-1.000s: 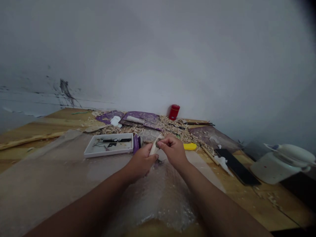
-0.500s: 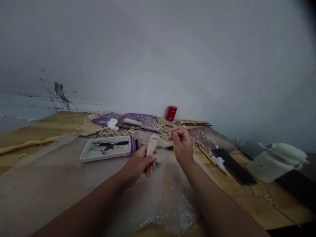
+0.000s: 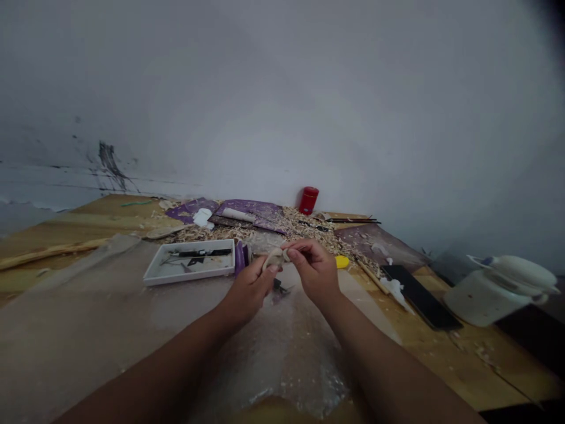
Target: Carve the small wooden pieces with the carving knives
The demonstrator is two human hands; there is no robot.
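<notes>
Holding the pale wooden piece (image 3: 274, 258) falls to my left hand (image 3: 248, 290), whose fingers are closed around its lower part, the thumb lying along the near side. The piece is raised above the counter (image 3: 445, 368), near the middle of the view, with its rounded end toward my right hand (image 3: 314, 272). The fingers of my right hand are narrow, pinched on a small pale bit (image 3: 286, 255) at the edge of the wooden piece; whether the two touch, I cannot tell. Beneath both hands, a clear plastic sheet (image 3: 106, 318) covers the middle and left of the counter, and a small dark object (image 3: 279, 287) lies on it, its form too blurred to identify. To the left, a white tray (image 3: 189, 281) contains dark tools (image 3: 216, 252); a purple object (image 3: 239, 258) stands just beside its right end. Beyond my hands, wood shavings (image 3: 324, 238) are spread around purple sheeting (image 3: 265, 211), and a red canister (image 3: 308, 200) stands, slightly tilted in view, near the wall (image 3: 282, 106). To the right of my right hand lies a yellow object (image 3: 342, 261), partly hidden. Farther right are a flat black slab (image 3: 421, 297) and a white lidded pot (image 3: 488, 295).
</notes>
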